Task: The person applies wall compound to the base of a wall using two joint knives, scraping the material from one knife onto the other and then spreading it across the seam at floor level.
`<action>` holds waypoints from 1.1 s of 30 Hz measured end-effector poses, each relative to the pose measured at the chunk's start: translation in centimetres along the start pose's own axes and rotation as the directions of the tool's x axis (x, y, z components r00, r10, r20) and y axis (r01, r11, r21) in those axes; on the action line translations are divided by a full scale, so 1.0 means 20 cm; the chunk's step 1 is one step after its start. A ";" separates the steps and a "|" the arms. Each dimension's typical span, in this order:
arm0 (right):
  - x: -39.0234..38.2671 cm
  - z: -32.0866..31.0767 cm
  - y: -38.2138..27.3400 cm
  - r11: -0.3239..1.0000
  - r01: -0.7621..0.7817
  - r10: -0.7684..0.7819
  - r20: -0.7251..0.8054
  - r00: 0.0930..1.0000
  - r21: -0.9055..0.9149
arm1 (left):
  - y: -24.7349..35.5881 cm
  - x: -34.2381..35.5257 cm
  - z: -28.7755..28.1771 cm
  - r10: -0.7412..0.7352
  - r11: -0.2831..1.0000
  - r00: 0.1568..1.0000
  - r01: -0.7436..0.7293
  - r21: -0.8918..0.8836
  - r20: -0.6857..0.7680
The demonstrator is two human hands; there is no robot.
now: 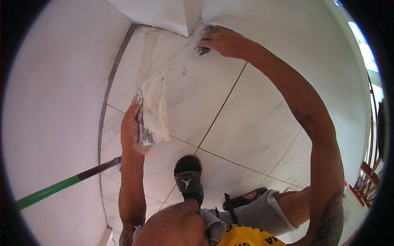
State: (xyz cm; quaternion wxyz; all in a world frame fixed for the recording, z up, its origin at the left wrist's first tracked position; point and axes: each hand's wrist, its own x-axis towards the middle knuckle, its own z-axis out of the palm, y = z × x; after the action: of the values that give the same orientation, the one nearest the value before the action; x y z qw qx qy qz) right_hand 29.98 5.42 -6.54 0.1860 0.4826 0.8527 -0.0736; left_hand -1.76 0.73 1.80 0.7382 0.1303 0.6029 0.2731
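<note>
My left hand (133, 127) is closed around the edge of a flat rectangular plate (154, 110), held above the floor tiles. White paste lies thick on the plate, with grey metal-like patches showing at its edge. My right hand (225, 42) reaches far forward to the foot of the wall, next to the jutting wall corner. Its fingers press on a small dark flat piece (202, 51) against the floor; its exact kind is hidden. White paste (197, 35) is smeared along the joint between wall and floor there.
Large pale tiles (230, 110) with dark joints cover the floor. A grey gap (107, 90) runs along the left wall. A green pole (53, 192) slants in at left. My sandalled foot (188, 174) stands between my arms. A dark red railing (369, 184) is at far right.
</note>
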 end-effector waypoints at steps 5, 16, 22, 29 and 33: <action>-0.11 -0.05 -0.02 0.998 -0.056 0.056 0.084 0.995 -0.006 | 0.00 -0.03 -0.03 0.032 0.999 0.997 -0.031 -0.028 0.067; 0.10 0.07 -0.10 0.990 -0.107 0.083 -0.238 0.968 -0.088 | -0.04 0.02 -0.05 0.063 0.994 0.998 -0.065 0.084 0.020; 0.01 0.23 -0.09 0.981 -0.168 0.130 -0.320 0.939 -0.095 | -0.05 -0.02 0.04 0.057 0.996 0.996 -0.052 0.078 -0.065; -0.24 0.34 -0.10 0.984 -0.163 0.114 -0.443 0.889 -0.074 | -0.03 -0.04 0.05 0.078 0.993 0.993 -0.069 0.098 -0.094; -0.30 0.26 -0.12 0.983 -0.162 0.117 -0.398 0.910 -0.081 | -0.04 -0.04 0.06 0.066 0.995 0.995 -0.060 0.075 -0.078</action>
State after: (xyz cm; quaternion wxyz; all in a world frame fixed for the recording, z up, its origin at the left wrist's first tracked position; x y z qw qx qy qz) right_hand 31.94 -2.14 -9.14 0.0433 0.5362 0.8386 0.0859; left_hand -0.44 -0.26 2.32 0.6991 0.1646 0.6373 0.2793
